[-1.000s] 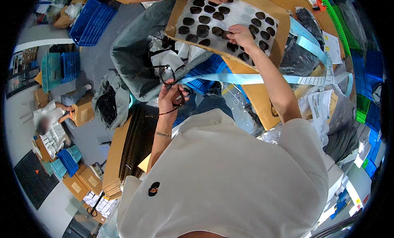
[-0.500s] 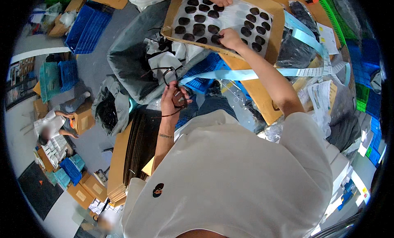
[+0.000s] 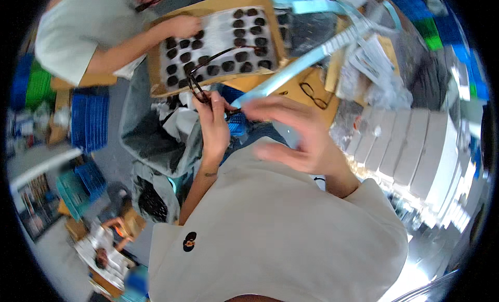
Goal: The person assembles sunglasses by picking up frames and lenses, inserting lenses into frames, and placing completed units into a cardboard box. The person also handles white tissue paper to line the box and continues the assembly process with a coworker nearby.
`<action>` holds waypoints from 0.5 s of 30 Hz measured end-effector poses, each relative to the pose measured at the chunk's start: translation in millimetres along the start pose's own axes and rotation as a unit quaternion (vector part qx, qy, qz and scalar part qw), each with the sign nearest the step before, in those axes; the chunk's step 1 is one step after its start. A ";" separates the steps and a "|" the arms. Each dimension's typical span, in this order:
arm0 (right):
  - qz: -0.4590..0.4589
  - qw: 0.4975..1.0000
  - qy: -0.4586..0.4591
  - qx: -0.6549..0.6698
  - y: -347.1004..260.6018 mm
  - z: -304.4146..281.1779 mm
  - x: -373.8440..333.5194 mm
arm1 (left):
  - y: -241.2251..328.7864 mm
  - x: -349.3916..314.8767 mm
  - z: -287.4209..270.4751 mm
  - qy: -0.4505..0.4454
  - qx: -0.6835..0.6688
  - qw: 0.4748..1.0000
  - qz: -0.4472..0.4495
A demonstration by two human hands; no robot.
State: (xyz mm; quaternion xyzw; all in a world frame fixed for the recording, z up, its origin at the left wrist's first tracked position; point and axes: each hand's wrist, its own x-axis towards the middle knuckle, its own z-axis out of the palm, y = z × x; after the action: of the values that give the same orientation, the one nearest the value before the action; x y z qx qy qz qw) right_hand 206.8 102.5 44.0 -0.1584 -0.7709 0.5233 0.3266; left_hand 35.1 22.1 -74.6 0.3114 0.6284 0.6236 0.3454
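My left hand (image 3: 212,124) is closed round a pair of dark-rimmed eyeglasses (image 3: 194,83), whose long temple sticks out over the box. Beside it on the right, my right hand (image 3: 304,133) is blurred, thumb and fingers spread apart, with nothing visible in its grip. Beyond both hands is a cardboard box (image 3: 276,34) lined with white sheet, holding rows of dark lenses (image 3: 212,70). A co-worker's hand (image 3: 184,25) reaches over the lenses from the left. Another pair of dark glasses (image 3: 314,95) lies on brown cardboard (image 3: 296,86) to the right.
A grey sack (image 3: 136,120) with white scraps stands left of my arms. Pale blue strapping (image 3: 304,57) crosses on the right, near plastic bags (image 3: 387,96) and a row of white boxes (image 3: 403,143). Blue crates (image 3: 89,122) stand farther left.
My right hand has left the lenses in the box and come back beside my left hand, its fingers now spread. The glasses have turned in my left hand. My view has swung; the co-worker shows more.
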 end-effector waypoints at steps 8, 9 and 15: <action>0.231 0.909 0.334 -0.097 111.2 -2.3 -58.8 | -1.6 -7.6 103.4 -0.362 0.253 0.880 0.175; 0.270 0.890 0.363 -0.053 117.4 -15.1 -59.8 | -5.5 -15.5 103.6 -0.376 0.230 0.886 0.145; 0.345 0.822 0.083 -0.445 238.8 -86.1 -99.2 | -52.8 -41.0 30.6 -0.379 0.183 0.903 -0.090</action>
State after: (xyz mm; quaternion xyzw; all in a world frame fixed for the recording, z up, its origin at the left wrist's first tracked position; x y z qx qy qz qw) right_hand 314.2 200.9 -186.3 -0.5848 -0.7851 0.1870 0.0818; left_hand 85.6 4.2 -125.0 0.5243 0.5780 0.2988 0.5493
